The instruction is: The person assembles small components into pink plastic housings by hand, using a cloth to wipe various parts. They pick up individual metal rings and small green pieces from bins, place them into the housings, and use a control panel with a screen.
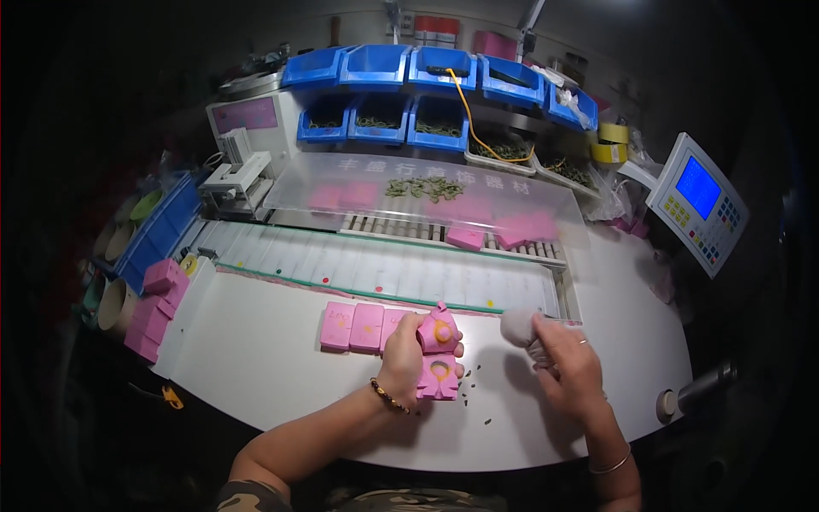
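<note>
My left hand (399, 362) is closed round a pink rubber mold (437, 386) that is spread apart into two halves. Each half shows a yellowish ring-shaped mark round its middle; the upper half tilts up, and the lower one is near the tabletop. To the right, my right hand (570, 369) grips a greyish-white cloth pouch (517, 326) by its gathered neck, apart from the mold. Small dark green bits (466, 386) lie scattered beside the mold. Several pink mold blocks (352, 327) stand in a row just left of the mold, partly hidden by my left hand.
Beyond my hands runs a long tray (392, 277) with a green edge, then rollers under a clear cover (316, 183) bearing green pieces. Blue bins (375, 64) line the back. A keypad with a blue screen (699, 205) stands right; stacked pink blocks (153, 320) stand left.
</note>
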Motion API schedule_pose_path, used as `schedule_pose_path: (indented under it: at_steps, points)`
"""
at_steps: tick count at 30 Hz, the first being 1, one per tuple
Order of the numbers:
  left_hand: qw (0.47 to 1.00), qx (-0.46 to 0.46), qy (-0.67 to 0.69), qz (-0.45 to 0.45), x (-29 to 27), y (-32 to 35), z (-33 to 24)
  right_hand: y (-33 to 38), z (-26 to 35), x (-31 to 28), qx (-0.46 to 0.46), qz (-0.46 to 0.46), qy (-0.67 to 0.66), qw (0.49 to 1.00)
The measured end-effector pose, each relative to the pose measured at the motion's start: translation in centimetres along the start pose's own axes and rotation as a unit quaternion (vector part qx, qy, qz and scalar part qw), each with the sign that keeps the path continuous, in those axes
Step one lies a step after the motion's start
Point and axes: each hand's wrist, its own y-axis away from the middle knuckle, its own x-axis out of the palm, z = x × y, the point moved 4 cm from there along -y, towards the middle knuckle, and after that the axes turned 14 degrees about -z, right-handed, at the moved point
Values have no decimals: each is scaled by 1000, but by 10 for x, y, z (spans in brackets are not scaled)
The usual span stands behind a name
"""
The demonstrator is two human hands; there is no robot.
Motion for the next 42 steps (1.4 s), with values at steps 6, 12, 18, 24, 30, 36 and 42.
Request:
schedule_pose_path:
  at_steps: [6, 12, 18, 24, 30, 36, 42]
  points:
    - [998, -15, 46, -40, 7, 16, -7, -29, 72, -16, -144, -170, 52, 973]
    - [998, 31, -39, -23, -1, 18, 3, -31, 66, -9, -145, -104, 52, 983]
    - [836, 514, -189, -46, 0, 12, -24, -28, 88, -14, -172, -124, 30, 977]
    - [926, 341, -159, 28, -27, 10, -23, -39, 80, -28, -127, -154, 12, 980]
    - [798, 540, -265, 29, -15, 25, -45, -20, 101, 9, -189, -14, 22, 982]
    - [945, 313, -85, -33, -26, 23, -36, -27, 92, -13, -142, -56, -6, 988]
    - [790, 573, -217, -26, -26, 32, -39, -31, 133, -14, -227, -1, 35, 973]
